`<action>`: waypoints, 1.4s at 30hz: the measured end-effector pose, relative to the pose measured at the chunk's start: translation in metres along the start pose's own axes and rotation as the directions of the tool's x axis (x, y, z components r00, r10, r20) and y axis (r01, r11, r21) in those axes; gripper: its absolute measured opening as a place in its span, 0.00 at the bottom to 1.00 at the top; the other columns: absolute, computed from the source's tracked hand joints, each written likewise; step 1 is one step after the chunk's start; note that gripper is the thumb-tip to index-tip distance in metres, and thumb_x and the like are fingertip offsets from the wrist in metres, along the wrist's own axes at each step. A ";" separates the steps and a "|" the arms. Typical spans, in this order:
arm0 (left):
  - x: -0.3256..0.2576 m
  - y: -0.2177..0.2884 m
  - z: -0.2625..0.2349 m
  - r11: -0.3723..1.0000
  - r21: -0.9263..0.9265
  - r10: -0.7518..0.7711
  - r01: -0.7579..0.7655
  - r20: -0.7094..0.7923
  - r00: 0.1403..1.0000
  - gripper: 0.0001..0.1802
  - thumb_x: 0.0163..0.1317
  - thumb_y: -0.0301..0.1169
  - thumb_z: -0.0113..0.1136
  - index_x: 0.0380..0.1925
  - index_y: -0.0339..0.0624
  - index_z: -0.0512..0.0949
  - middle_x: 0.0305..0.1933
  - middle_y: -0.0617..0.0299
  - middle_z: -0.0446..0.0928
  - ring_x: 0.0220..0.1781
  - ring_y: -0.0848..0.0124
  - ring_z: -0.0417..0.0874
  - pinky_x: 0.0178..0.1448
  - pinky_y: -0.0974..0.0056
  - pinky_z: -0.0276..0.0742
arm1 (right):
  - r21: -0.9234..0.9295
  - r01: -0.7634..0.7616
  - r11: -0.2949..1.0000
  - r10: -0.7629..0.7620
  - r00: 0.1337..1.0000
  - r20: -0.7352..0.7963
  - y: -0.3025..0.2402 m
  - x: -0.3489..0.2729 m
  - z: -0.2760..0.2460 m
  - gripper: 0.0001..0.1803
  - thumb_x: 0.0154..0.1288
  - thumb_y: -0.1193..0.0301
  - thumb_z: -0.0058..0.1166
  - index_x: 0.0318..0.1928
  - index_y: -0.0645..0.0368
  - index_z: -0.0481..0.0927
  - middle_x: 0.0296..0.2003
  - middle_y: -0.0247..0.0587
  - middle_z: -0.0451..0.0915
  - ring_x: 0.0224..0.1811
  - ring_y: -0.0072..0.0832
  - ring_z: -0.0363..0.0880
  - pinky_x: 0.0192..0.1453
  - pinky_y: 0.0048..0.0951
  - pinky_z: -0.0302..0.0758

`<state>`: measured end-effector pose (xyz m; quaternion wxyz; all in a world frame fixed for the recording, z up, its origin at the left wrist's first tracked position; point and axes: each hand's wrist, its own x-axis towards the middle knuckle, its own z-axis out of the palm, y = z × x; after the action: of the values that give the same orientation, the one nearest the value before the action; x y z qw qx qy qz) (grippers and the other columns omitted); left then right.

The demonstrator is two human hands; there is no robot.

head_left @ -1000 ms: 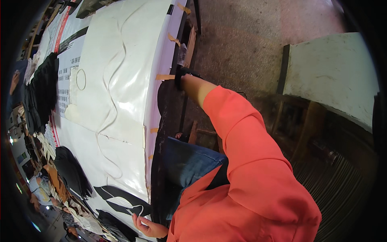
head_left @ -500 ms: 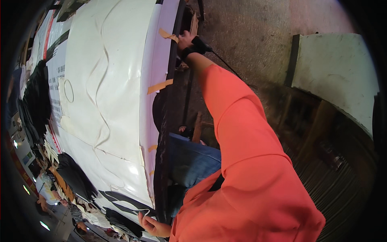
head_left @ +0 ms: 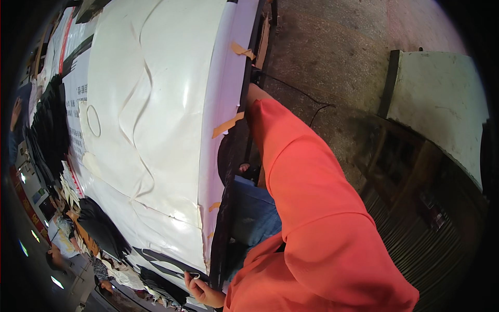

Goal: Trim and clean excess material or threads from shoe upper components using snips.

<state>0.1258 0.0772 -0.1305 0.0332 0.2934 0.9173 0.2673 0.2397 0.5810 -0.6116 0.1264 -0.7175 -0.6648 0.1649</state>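
Upper right of the frame: speckled, stained floor (head_left: 332, 41), crossed by a thin black cable (head_left: 296, 89); right edge: pale, scuffed panel (head_left: 442, 99) with a dark strip along its left side, dark wooden frame (head_left: 400, 153) just below; left of the frame: pale ring (head_left: 100, 127) lying flat on the table (head_left: 176, 104), near a printed sheet (head_left: 74, 99); lower left: co-worker (head_left: 62, 242) in the background, lit lamp (head_left: 57, 282) nearby.
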 end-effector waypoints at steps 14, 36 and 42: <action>0.004 0.011 0.004 0.993 -0.110 0.034 -0.035 -0.019 0.999 0.11 0.76 0.30 0.50 0.40 0.31 0.77 0.61 0.51 0.78 0.59 0.68 0.76 0.64 0.65 0.68 | -0.098 0.003 0.995 -0.023 0.979 -0.200 0.008 0.012 -0.011 0.17 0.66 0.62 0.49 0.52 0.53 0.82 0.48 0.49 0.76 0.54 0.50 0.75 0.71 0.62 0.61; 0.012 -0.001 -0.023 0.998 -0.057 -0.038 0.034 -0.063 0.997 0.12 0.76 0.30 0.51 0.41 0.30 0.78 0.59 0.51 0.79 0.58 0.68 0.77 0.65 0.66 0.68 | 0.121 0.313 0.942 -0.321 0.945 0.055 -0.061 -0.074 -0.072 0.22 0.65 0.64 0.45 0.56 0.55 0.81 0.61 0.48 0.74 0.68 0.44 0.68 0.78 0.63 0.48; 0.013 0.015 -0.013 0.994 -0.032 0.103 -0.102 0.019 0.995 0.16 0.76 0.32 0.51 0.51 0.28 0.79 0.57 0.51 0.80 0.59 0.67 0.78 0.66 0.64 0.70 | 0.085 0.136 0.987 -0.144 0.986 0.087 -0.026 -0.098 -0.087 0.22 0.73 0.63 0.35 0.53 0.52 0.83 0.57 0.42 0.81 0.69 0.39 0.69 0.81 0.58 0.41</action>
<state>0.1195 0.0887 -0.1108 0.0332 0.3422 0.8964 0.2797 0.2452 0.4885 -0.5153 0.1350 -0.6551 -0.7117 0.2149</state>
